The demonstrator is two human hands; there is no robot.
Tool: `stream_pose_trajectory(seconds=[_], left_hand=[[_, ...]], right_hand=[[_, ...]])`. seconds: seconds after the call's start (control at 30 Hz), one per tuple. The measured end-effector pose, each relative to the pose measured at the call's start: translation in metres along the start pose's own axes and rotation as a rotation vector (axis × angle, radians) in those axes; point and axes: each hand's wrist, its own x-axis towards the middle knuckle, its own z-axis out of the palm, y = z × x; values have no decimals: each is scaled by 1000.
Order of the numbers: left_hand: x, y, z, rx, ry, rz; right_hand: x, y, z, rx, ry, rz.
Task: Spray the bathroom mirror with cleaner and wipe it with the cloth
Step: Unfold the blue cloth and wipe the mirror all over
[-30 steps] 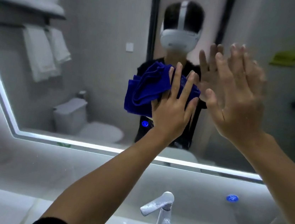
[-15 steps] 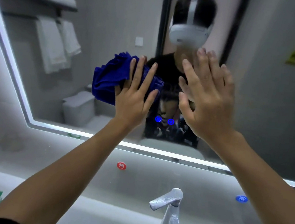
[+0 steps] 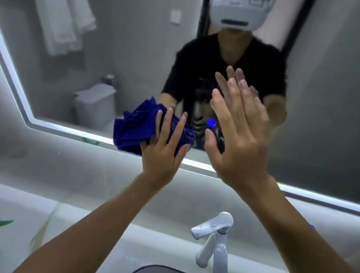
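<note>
Two hands up: left hand (image 3: pixel 163 154) flat, pressing bunched cloth (image 3: pixel 139 129) onto mirror (image 3: pixel 127 61); right hand (image 3: pixel 241 130) spread, empty. Cloth's soft, limp — palm the middle.

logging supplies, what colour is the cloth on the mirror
Deep blue crumpled cloth, clearest in the head view.

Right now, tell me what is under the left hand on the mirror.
The blue cloth, bunched, sits under the left hand, pressed against the mirror near its lit lower edge. The glass beneath the cloth is covered, so its state cannot be seen.
</note>
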Motion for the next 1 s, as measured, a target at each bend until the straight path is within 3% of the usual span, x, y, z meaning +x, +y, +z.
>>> stream_pose_trajectory(seconds=[0.33, 0.53, 0.67, 0.8, 0.9, 1.0], left_hand=[[-27, 50, 19, -75, 3, -277], [-28, 127, 41, -148, -24, -274], [-25, 188, 42, -408, -91, -295], [-32, 239, 35, -859, -145, -254], [-17, 259, 32, -1031, -159, -420], [-10, 252, 13, -1150, -212, -421]], right_hand=[[-91, -20, 20, 173, -39, 225], [-110, 8, 5, 127, -5, 279], [-125, 38, -12, 12, 27, 300], [-141, 64, -32, -22, 58, 436], [-154, 80, -49, -4, 165, 579], [-166, 73, -45, 60, 259, 622]])
